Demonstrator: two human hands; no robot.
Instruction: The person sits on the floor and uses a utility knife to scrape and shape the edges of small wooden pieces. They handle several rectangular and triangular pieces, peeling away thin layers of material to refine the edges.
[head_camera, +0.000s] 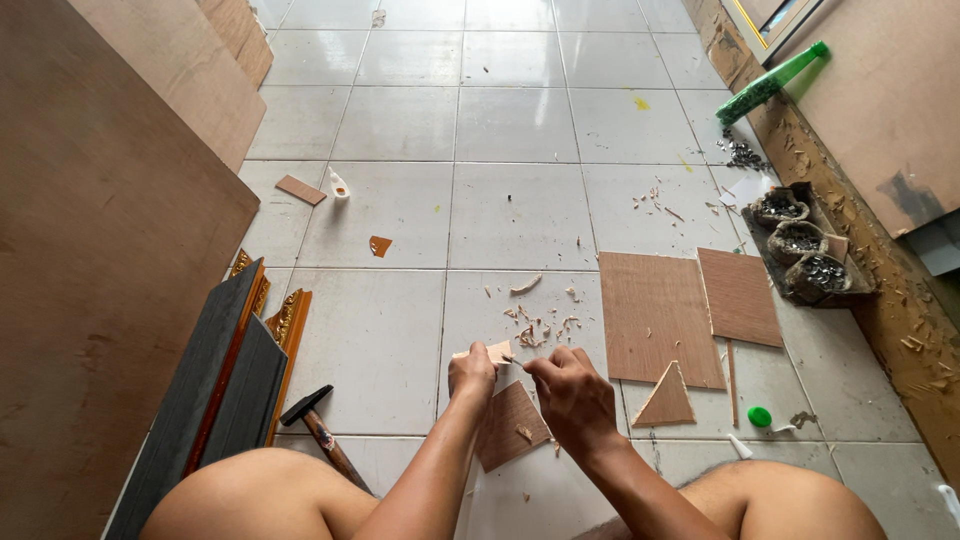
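Observation:
My left hand (472, 373) grips a small pale wood piece (497, 351) above the tiled floor. My right hand (571, 392) is closed right beside it, fingers pinched at the piece's edge; what it holds is too small to tell, perhaps a thin blade. Under both hands lies a brown plywood square (508, 428) with chips on it. Wood shavings (540, 328) are scattered just beyond the hands. My bare knees frame the bottom of the view.
Two plywood rectangles (660, 317) (739, 296) and a triangle offcut (667, 400) lie right. A hammer (320, 430) and dark frame mouldings (215, 390) lie left. Large boards (100, 250) lean at left. Pots of nails (800, 245), a green cap (760, 416) and a green tube (770, 82) are right.

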